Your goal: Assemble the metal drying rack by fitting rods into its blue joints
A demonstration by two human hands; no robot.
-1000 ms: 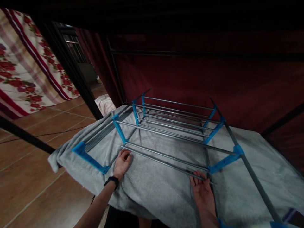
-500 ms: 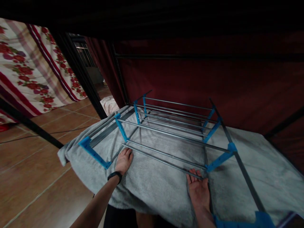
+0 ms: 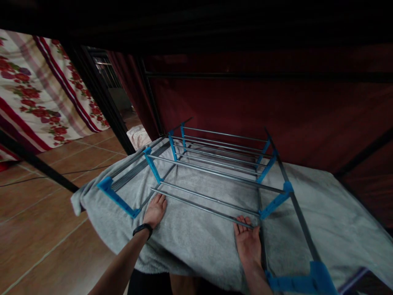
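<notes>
A partly assembled rack of grey metal rods and blue plastic brackets (image 3: pixel 152 167) lies on a grey blanket (image 3: pixel 196 246). One metal rod (image 3: pixel 199 207) at its near side runs between my hands. My left hand (image 3: pixel 155 209) rests palm down, fingers stretched, just below the rod's left end; whether it touches the rod I cannot tell. My right hand (image 3: pixel 249 242) is palm up, with the rod's right end lying across its fingers and the thumb beside the tip. It is near the lower right blue bracket (image 3: pixel 274 205).
Several loose rods (image 3: pixel 130 177) lie on the blanket at left. Another blue bracket (image 3: pixel 302 282) is at the near right end of the frame. Black posts (image 3: pixel 101 98) and a dark red curtain (image 3: pixel 230 106) enclose the bed. Tiled floor (image 3: pixel 58 229) is at left, with a thin cable across it.
The whole view has shifted slightly, so the rack and both hands appear a little further left. The rod's right end still lies on my right fingers.
</notes>
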